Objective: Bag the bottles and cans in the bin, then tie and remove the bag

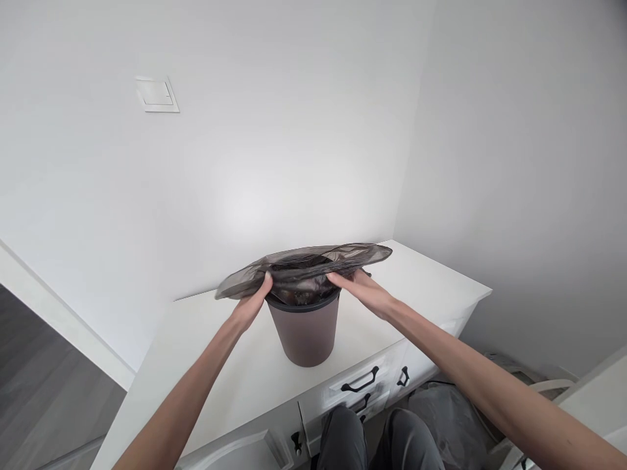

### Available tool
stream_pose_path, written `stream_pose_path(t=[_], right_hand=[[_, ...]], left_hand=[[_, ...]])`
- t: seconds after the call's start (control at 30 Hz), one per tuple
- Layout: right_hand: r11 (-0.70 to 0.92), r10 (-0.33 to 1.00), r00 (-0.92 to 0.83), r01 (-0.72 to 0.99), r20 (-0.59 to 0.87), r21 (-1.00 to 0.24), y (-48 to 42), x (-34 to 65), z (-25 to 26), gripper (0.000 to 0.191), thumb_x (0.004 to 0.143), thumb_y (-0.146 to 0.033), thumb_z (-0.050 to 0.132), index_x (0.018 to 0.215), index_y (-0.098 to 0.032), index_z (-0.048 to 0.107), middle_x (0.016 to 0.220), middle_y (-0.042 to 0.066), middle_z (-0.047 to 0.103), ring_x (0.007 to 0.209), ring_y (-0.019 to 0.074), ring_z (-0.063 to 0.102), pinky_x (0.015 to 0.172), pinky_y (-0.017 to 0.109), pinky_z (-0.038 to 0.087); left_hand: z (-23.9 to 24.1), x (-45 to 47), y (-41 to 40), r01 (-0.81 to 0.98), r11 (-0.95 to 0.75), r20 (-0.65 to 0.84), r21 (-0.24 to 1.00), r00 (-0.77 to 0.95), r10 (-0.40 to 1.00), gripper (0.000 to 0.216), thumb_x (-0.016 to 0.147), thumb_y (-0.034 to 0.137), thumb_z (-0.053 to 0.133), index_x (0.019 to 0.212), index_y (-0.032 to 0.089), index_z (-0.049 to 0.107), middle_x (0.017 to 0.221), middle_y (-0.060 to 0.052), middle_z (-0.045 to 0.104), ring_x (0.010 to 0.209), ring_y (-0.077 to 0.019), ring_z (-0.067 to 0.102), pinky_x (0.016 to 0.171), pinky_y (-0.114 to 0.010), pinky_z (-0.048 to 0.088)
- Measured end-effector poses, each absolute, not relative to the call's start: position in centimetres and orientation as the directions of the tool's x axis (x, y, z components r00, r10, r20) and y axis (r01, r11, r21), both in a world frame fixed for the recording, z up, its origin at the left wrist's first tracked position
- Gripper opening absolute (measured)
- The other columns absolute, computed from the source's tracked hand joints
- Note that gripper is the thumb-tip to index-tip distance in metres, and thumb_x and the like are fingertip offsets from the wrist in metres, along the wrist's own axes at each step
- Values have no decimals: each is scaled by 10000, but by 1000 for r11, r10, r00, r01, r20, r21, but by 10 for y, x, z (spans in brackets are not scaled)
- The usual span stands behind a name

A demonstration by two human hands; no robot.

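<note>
A small brown bin stands on a white cabinet top. A thin grey plastic bag is spread over the bin's mouth, its rim stretched wide to both sides. My left hand pinches the bag's edge at the bin's left side. My right hand grips the bag's edge at the right side of the rim. The bag hangs partly down inside the bin.
The cabinet stands in a corner of white walls, with black drawer handles along its front. A light switch is on the wall at upper left. My knees show below, and a grey bag lies on the floor to the right.
</note>
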State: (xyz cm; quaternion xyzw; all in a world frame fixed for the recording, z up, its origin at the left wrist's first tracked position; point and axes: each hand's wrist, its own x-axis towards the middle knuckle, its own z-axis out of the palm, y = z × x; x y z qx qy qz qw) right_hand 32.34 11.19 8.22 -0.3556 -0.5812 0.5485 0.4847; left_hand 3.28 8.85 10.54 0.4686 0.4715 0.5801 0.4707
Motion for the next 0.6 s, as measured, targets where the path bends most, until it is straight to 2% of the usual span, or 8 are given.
stream_pose_path(t=[0.07, 0.13, 0.27, 0.37, 0.43, 0.47, 0.53, 0.6], right_hand=[[76, 968, -229, -105, 98, -992, 136, 305, 102, 460, 841, -478, 772, 1241, -272, 678, 1403, 71, 658, 1373, 271, 548, 1191, 492, 413], [18, 989, -138, -189, 45, -982, 153, 289, 120, 384, 901, -505, 691, 1196, -261, 665, 1332, 73, 696, 1295, 256, 607, 1124, 462, 481], [84, 991, -58, -439, 121, -894, 165, 273, 149, 263, 952, -467, 622, 1076, -237, 645, 1173, 77, 742, 1140, 221, 676, 963, 357, 571], [101, 969, -141, -527, 204, -844, 167, 272, 161, 203, 965, -445, 591, 965, -243, 610, 905, 35, 725, 922, 201, 697, 833, 333, 589], [91, 948, -194, -592, 251, -801, 169, 272, 164, 157, 980, -384, 565, 904, -246, 569, 686, -26, 597, 697, 157, 631, 732, 295, 570], [86, 942, -207, -612, 264, -786, 170, 271, 164, 149, 989, -344, 549, 879, -244, 549, 606, -58, 501, 585, 130, 550, 668, 267, 543], [84, 938, -234, -565, 257, -821, 174, 267, 163, 169, 1006, -294, 511, 849, -235, 525, 539, -100, 341, 458, 97, 349, 536, 220, 444], [121, 940, -258, -360, 223, -925, 176, 260, 161, 206, 1022, -308, 485, 841, -224, 537, 527, -103, 317, 447, 92, 256, 473, 212, 352]], left_hand=[[127, 40, 101, -146, -86, 74, 986, -85, 994, 338, 832, 397, 822, 1128, 249, 757, 1404, -95, 672, 1464, -280, 478, 1150, -349, 465], [145, 45, 110, -138, -102, 100, 985, -23, 995, 318, 852, 408, 806, 1139, 276, 763, 1446, -59, 650, 1462, -263, 482, 1138, -322, 468], [166, 50, 115, -154, -189, 199, 970, 50, 979, 302, 939, 468, 698, 1150, 263, 765, 1465, -61, 639, 1446, -262, 496, 1155, -330, 437], [174, 53, 113, -292, -255, 281, 922, 49, 958, 270, 966, 444, 669, 1090, 216, 743, 1312, -92, 726, 1295, -246, 615, 1115, -352, 470], [179, 58, 111, -405, -247, 284, 880, 33, 958, 219, 975, 412, 664, 976, 196, 703, 1054, -63, 767, 1075, -198, 693, 1055, -340, 507], [182, 60, 110, -450, -234, 279, 862, 35, 960, 215, 977, 399, 664, 917, 193, 671, 883, -26, 730, 919, -164, 698, 1009, -327, 528], [186, 67, 108, -484, -225, 280, 846, 44, 959, 256, 974, 396, 668, 828, 196, 604, 625, 56, 521, 613, -100, 569, 865, -291, 558], [189, 73, 105, -390, -273, 303, 880, 17, 953, 303, 965, 432, 669, 791, 205, 569, 559, 91, 341, 480, -79, 382, 692, -260, 530]])
